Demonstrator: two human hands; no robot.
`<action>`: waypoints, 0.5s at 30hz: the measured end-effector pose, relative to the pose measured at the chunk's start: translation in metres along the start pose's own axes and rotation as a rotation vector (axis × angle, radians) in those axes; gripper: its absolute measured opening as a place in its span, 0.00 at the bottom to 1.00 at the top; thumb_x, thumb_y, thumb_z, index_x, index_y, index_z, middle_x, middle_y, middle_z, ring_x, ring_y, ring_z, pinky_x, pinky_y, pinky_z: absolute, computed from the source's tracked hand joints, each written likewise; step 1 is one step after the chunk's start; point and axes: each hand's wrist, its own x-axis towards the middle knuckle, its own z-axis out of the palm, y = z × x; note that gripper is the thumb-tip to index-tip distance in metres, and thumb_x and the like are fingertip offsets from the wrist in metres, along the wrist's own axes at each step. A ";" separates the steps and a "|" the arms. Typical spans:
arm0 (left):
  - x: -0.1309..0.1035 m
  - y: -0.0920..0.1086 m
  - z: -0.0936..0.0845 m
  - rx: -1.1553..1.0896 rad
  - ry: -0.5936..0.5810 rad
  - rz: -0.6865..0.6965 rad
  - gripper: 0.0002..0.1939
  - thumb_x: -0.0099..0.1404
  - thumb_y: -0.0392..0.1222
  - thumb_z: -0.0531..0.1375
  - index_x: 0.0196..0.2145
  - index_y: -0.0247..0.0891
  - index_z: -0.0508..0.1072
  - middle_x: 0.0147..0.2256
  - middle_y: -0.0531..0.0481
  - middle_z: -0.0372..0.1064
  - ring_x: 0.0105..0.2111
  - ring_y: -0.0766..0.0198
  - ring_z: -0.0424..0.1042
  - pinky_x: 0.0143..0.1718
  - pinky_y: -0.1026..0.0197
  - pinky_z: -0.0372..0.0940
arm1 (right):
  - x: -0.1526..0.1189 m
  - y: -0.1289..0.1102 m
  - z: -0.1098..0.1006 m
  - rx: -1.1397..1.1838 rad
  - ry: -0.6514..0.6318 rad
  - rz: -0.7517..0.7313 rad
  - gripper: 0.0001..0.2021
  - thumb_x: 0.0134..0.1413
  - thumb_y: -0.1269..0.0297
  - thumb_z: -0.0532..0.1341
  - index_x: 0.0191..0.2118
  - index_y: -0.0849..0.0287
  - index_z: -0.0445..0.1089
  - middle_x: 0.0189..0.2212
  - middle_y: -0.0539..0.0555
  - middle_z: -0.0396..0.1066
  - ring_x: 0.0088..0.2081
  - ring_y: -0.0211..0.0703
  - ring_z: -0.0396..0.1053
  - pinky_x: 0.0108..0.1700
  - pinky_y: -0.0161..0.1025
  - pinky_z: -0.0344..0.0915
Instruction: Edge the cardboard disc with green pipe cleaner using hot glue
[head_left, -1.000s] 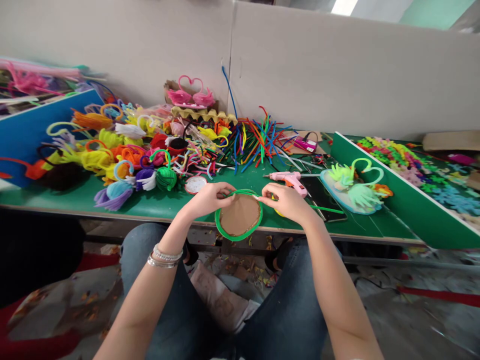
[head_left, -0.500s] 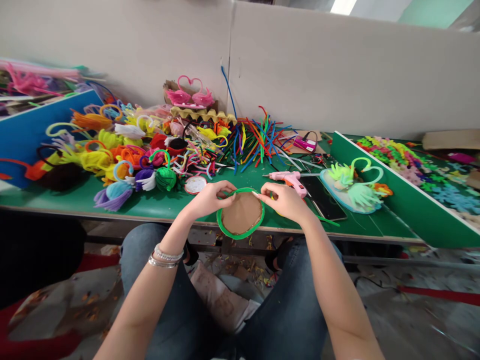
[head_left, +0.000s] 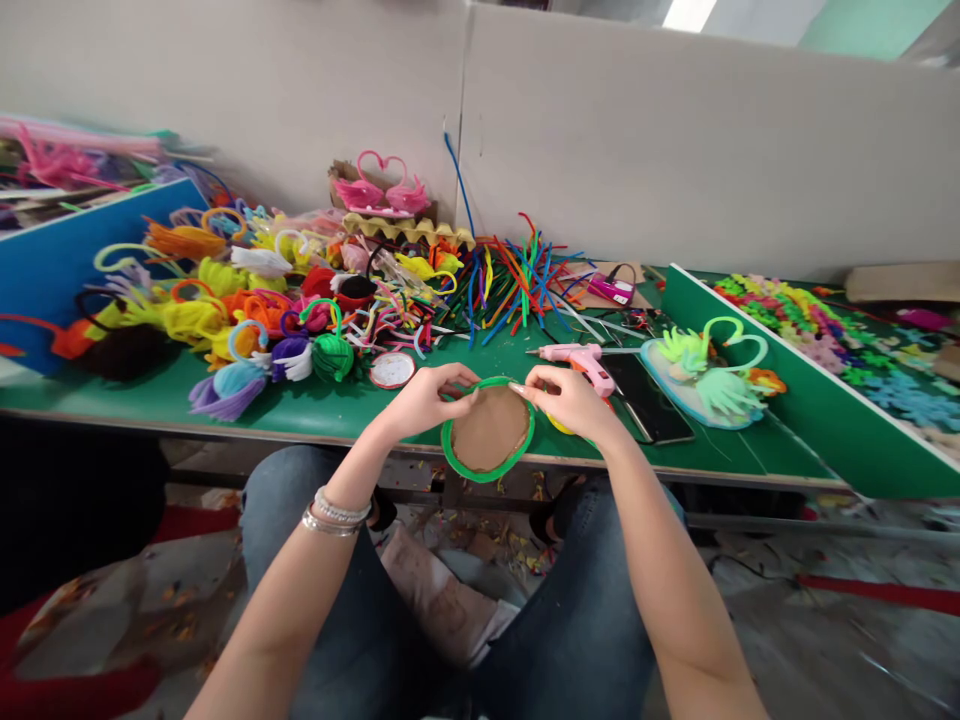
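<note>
While the left hand (head_left: 435,400) and right hand (head_left: 568,400) each pinch the far side of the disc (head_left: 491,430) at the bench's (head_left: 360,400) near edge, we judge its green rim (head_left: 488,475) could peel, should either pull unevenly or slacken.

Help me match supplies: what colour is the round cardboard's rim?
The rim is green, seen best in the head view.

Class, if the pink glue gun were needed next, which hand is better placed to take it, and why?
Probably the right hand: the glue gun lies just beyond it on the table, while the left hand is farther away, at the opposite side of the green-rimmed disc.
</note>
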 end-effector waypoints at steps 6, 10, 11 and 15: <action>0.004 -0.004 0.002 -0.045 0.054 -0.030 0.13 0.59 0.45 0.59 0.38 0.34 0.71 0.37 0.46 0.74 0.37 0.63 0.73 0.33 0.65 0.69 | -0.001 -0.004 -0.005 -0.012 0.029 0.001 0.18 0.52 0.47 0.56 0.24 0.57 0.63 0.21 0.48 0.63 0.24 0.36 0.58 0.26 0.36 0.52; 0.004 -0.002 -0.001 -0.069 0.096 -0.038 0.13 0.59 0.46 0.59 0.38 0.33 0.71 0.37 0.44 0.74 0.36 0.63 0.73 0.33 0.65 0.68 | -0.004 -0.010 -0.014 0.035 0.040 -0.056 0.17 0.52 0.47 0.57 0.27 0.58 0.65 0.23 0.49 0.65 0.26 0.37 0.60 0.29 0.36 0.56; 0.004 -0.002 -0.002 -0.080 0.104 -0.037 0.14 0.59 0.46 0.59 0.38 0.33 0.71 0.37 0.44 0.74 0.36 0.63 0.73 0.33 0.64 0.69 | -0.004 -0.010 -0.016 0.037 0.048 -0.061 0.17 0.52 0.47 0.57 0.27 0.58 0.65 0.23 0.49 0.64 0.26 0.37 0.60 0.29 0.36 0.56; 0.004 -0.003 -0.003 -0.121 0.139 -0.028 0.14 0.60 0.47 0.59 0.39 0.33 0.70 0.37 0.43 0.73 0.38 0.62 0.73 0.36 0.63 0.69 | -0.005 -0.009 -0.018 0.046 0.080 -0.082 0.19 0.51 0.46 0.58 0.26 0.58 0.65 0.23 0.49 0.64 0.26 0.37 0.60 0.29 0.36 0.56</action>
